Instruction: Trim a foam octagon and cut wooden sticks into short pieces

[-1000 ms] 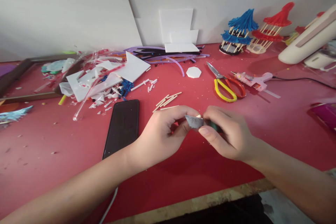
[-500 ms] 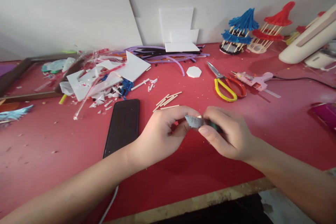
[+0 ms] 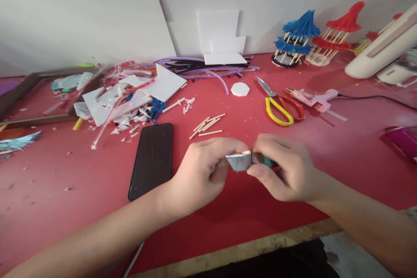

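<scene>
Over the front of the red table, my right hand (image 3: 286, 169) is closed around a small knife (image 3: 240, 163). Its grey metal blade points left, and a bit of green handle shows between my fingers. My left hand (image 3: 198, 173) is closed in a pinch just left of the blade. Between its fingertips and the blade's upper edge, the pale end of a thin wooden stick (image 3: 246, 152) shows; my fingers hide the rest of it. Several cut wooden sticks (image 3: 208, 125) lie on the table beyond my left hand.
A black phone (image 3: 151, 160) lies left of my hands. Scissors (image 3: 280, 106) and a pink glue gun (image 3: 317, 100) lie to the back right, before blue (image 3: 298, 26) and red (image 3: 345, 21) stick models. White foam scraps (image 3: 130, 100) are heaped at left.
The blade has turned so that more of its flat side shows, and it sits slightly lower. My left fingers have curled further in. Both hands keep their hold.
</scene>
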The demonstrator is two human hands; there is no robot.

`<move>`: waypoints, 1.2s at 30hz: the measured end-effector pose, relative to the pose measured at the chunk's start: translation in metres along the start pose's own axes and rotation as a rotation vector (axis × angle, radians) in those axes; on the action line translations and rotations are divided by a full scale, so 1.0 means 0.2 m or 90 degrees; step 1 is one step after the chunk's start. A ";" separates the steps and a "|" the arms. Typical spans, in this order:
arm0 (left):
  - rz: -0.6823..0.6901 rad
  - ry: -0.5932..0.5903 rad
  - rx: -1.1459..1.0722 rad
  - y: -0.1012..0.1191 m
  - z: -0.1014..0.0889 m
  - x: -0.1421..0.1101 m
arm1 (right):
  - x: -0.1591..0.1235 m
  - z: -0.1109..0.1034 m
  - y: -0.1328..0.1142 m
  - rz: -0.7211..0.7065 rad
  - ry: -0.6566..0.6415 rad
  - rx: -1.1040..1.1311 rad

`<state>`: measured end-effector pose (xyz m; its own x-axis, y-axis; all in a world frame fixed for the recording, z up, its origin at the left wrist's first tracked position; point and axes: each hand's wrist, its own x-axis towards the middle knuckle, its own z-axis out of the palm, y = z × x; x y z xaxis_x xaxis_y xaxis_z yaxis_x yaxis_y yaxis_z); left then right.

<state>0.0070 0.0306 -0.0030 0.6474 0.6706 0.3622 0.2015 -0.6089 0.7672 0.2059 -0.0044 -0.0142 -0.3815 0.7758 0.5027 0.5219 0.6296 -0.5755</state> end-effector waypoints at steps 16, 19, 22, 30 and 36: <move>-0.010 -0.013 0.020 0.03 -0.03 0.06 | 0.03 -0.01 0.00 -0.002 0.028 -0.089; -0.013 -0.006 -0.015 0.04 -0.05 0.05 | 0.04 -0.07 0.05 0.028 0.047 -0.125; -0.016 0.040 -0.042 0.05 -0.08 0.03 | 0.04 -0.15 0.15 0.164 0.221 -0.227; -0.149 0.052 -0.127 0.03 -0.01 0.05 | 0.07 -0.07 0.15 0.086 0.152 -0.199; -0.120 0.068 -0.101 0.01 0.02 0.05 | 0.09 -0.02 0.02 0.092 -0.014 0.017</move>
<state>0.0168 0.0352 0.0006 0.5259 0.8121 0.2527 0.1872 -0.4004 0.8970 0.2045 0.0115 -0.0041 -0.3203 0.8593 0.3987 0.5525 0.5114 -0.6582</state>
